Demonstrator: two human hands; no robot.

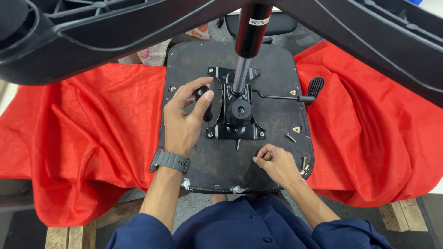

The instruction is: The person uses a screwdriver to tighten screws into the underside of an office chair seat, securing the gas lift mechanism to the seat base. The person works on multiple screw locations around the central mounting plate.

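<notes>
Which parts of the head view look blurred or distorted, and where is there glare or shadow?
Head view: the black chair base arches across the top, huge and slightly soft, bent by the wide lens. The gas cylinder carries a pale glare streak. The left hand, right hand and seat underside are sharp, with soft, weak shadows. The red cloth is evenly lit, with darker folds.

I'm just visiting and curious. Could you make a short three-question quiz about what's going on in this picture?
1. True or false: the left hand grips a black-handled tool.
2. What does the seat underside lie on? A) red cloth B) blue tarp C) bare floor
3. Where does the right hand rest?

Key: 1 true. 2 A. 3 On the seat underside, near loose screws.
</notes>
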